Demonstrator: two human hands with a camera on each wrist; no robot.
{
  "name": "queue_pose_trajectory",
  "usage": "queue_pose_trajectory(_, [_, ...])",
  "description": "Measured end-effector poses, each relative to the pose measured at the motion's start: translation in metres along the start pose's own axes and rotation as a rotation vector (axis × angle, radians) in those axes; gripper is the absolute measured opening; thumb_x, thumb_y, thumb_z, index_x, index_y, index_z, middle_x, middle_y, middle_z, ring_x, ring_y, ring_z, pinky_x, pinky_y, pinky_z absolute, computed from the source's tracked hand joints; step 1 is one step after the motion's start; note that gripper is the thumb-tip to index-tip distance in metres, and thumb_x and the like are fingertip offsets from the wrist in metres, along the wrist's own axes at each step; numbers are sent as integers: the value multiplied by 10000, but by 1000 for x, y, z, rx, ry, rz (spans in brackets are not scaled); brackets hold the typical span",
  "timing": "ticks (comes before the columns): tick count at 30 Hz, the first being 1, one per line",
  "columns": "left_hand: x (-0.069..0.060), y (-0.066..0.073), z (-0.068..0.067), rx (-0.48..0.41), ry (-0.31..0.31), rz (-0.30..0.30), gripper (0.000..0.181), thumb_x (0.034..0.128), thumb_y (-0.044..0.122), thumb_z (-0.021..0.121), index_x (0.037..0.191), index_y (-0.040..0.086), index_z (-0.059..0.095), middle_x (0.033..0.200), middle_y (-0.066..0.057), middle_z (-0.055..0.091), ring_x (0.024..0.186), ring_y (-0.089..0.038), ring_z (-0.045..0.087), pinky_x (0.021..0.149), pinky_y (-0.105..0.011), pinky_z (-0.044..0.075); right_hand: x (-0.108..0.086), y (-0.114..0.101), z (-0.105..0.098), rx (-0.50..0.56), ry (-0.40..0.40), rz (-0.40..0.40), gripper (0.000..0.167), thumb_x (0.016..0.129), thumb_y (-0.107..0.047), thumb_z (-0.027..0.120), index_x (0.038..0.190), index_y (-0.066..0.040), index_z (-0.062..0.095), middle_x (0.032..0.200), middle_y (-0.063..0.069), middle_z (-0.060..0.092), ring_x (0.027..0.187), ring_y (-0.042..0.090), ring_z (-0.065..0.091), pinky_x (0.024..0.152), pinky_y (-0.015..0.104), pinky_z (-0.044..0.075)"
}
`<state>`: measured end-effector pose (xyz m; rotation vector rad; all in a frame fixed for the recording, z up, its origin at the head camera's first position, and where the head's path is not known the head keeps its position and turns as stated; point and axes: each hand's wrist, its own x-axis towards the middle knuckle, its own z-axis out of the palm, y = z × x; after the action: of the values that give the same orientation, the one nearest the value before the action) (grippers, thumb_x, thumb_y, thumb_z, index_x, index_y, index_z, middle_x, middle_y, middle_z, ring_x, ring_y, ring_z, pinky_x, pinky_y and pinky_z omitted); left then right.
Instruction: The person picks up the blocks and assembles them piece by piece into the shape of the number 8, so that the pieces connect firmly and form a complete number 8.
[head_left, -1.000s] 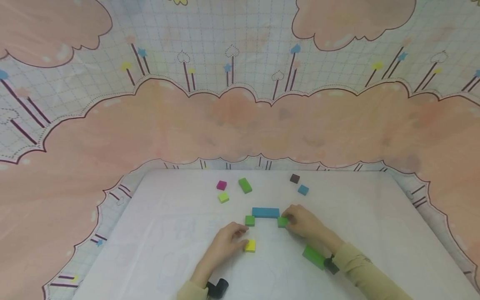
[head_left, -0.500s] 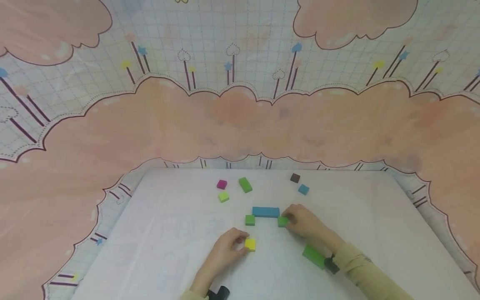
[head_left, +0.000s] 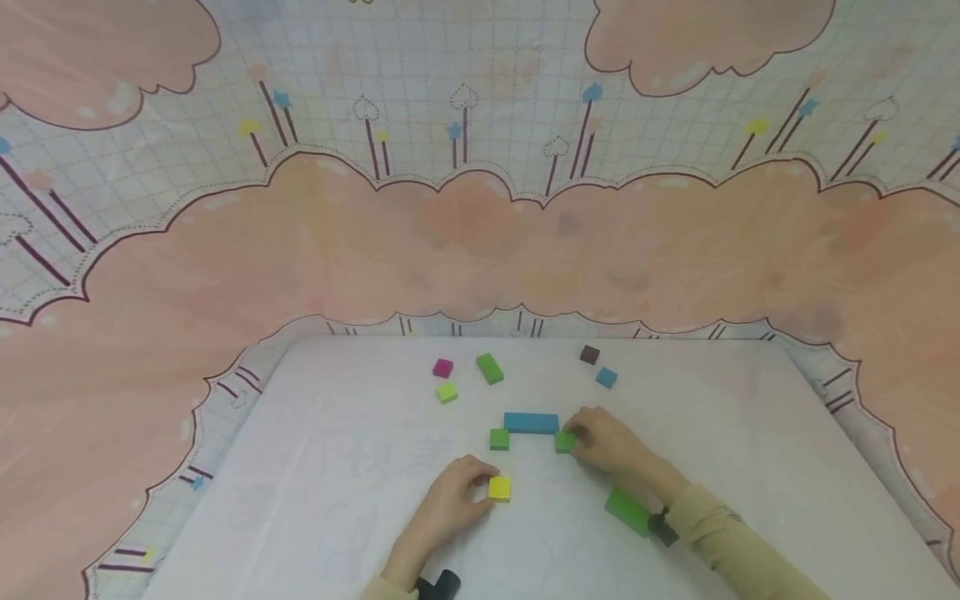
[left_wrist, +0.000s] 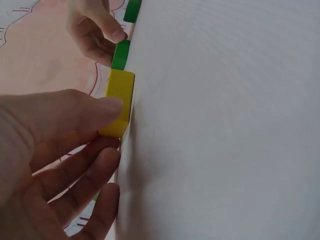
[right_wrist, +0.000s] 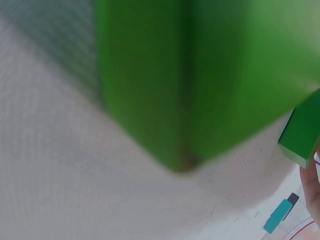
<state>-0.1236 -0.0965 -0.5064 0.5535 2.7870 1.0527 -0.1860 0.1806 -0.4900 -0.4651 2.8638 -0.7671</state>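
A white worktop (head_left: 750, 433) bears several loose blocks. Near its far edge, left of that edge's middle, lie a magenta block (head_left: 442, 367), a lime block (head_left: 447, 392) farther in from the edge, and an oblong green block (head_left: 490, 368) set slantwise. Right of the middle, a dark block (head_left: 590, 355) lies closest to the far edge, with a small blue block (head_left: 607, 377) just beside it. A larger green block (head_left: 627, 512) lies slanted in the right half, well away from the far edge. Beyond that edge hangs a peach-and-white cloud-patterned cloth (head_left: 480, 242).
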Motion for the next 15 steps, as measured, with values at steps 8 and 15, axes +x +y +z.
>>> queue_pose_trajectory(8, [1, 2, -1, 2, 6, -12, 305, 782, 101, 732, 1078, 151, 677, 1000, 65, 630, 912, -84, 548, 828, -286, 503, 0, 0, -1, -14, 4, -16, 284, 800, -79, 702, 1082, -104, 677, 1032, 0, 651, 1033, 180, 578, 965, 404, 494])
queue_pose_trajectory(15, [1, 1, 0, 12, 8, -5, 286, 777, 115, 744, 1052, 149, 671, 977, 69, 618, 893, -76, 541, 813, -268, 500, 1, 0, -1, -11, -1, -13, 281, 806, -84, 700, 1086, -107, 676, 1034, 1, 648, 1036, 181, 575, 966, 409, 493])
